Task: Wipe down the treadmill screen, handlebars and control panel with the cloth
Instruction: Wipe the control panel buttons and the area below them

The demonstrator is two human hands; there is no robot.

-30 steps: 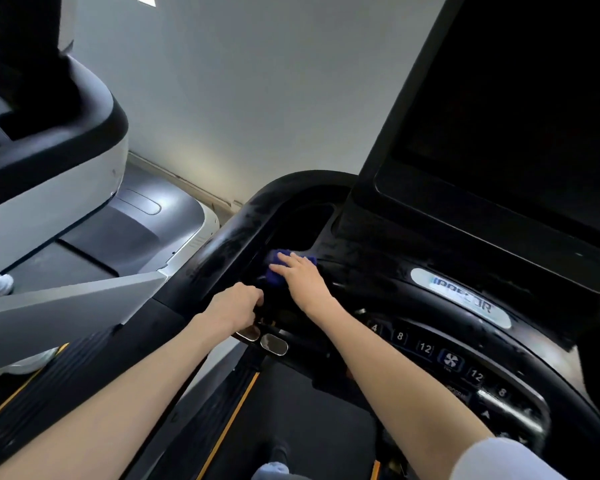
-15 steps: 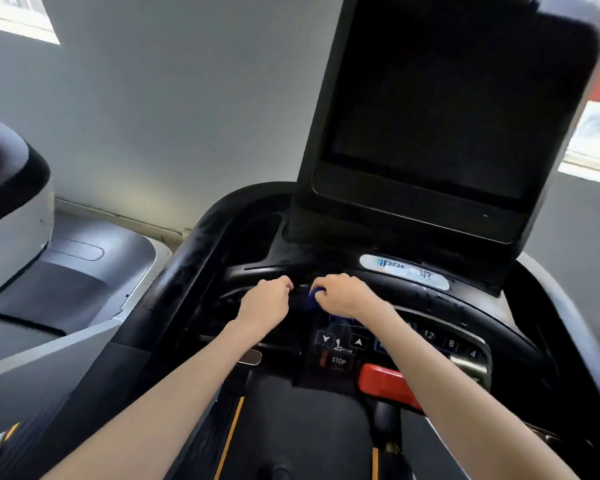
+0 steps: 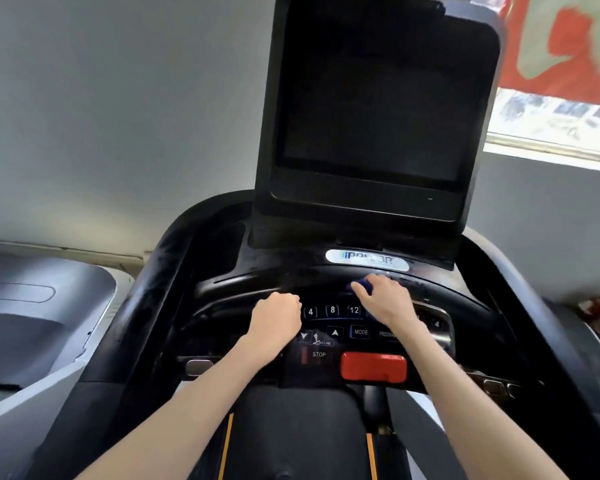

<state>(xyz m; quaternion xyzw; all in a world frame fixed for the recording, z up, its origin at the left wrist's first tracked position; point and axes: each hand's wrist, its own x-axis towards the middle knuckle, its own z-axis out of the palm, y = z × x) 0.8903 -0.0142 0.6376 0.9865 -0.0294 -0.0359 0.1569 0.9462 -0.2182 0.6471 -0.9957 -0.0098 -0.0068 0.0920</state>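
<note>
The treadmill's dark screen (image 3: 368,109) stands upright above the console. Below it lies the control panel (image 3: 333,332) with number, MODE and STOP keys. A curved black front handlebar (image 3: 229,289) arcs over the panel. My right hand (image 3: 385,303) holds a small blue cloth (image 3: 361,287) against this bar, just under the silver logo plate (image 3: 366,260); only a corner of the cloth shows past my fingers. My left hand (image 3: 276,317) is curled, its fingers over the bar at the panel's upper left. Black side handlebars (image 3: 153,289) run down both sides.
A large red stop button (image 3: 373,367) sits at the panel's lower edge, between my forearms. The belt (image 3: 298,438) with orange stripes lies below. A neighbouring grey treadmill deck (image 3: 42,306) is at the left, and a window (image 3: 551,126) at the upper right.
My right hand has slid the cloth rightward along the front bar, from the left cup recess to under the logo plate. My left hand has followed from the left handlebar to the panel's top.
</note>
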